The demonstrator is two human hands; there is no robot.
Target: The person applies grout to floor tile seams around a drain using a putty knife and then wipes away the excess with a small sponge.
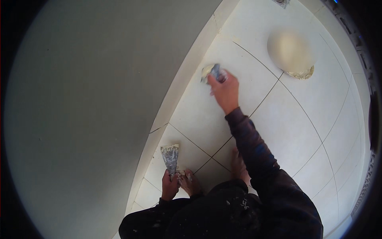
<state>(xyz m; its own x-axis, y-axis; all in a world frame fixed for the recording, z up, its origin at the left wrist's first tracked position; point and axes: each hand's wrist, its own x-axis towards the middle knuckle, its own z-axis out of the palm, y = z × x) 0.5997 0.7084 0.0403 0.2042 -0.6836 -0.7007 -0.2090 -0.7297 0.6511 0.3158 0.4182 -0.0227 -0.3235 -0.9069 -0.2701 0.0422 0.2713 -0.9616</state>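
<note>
My left hand [170, 186] is closed round the handle of a putty knife [170, 157]. Its wide, smeared grey blade points away from me, with cream paste along the edge. Farther out, my right hand [227, 91] grips a second putty knife [215, 71], partly hidden by my fingers. A lump of cream paste [206, 73] sits on that blade, close to the tile skirting at the wall's foot. The right tool is slightly blurred, and I cannot tell whether it touches the floor.
A smooth grey wall [99, 99] fills the left, edged by a pale tile skirting [183, 87]. White tiles [286, 119] cover the floor. A rounded cream thing [290, 51], too blurred to name, lies far right with rough paste below it. My bare feet [238, 165] are near.
</note>
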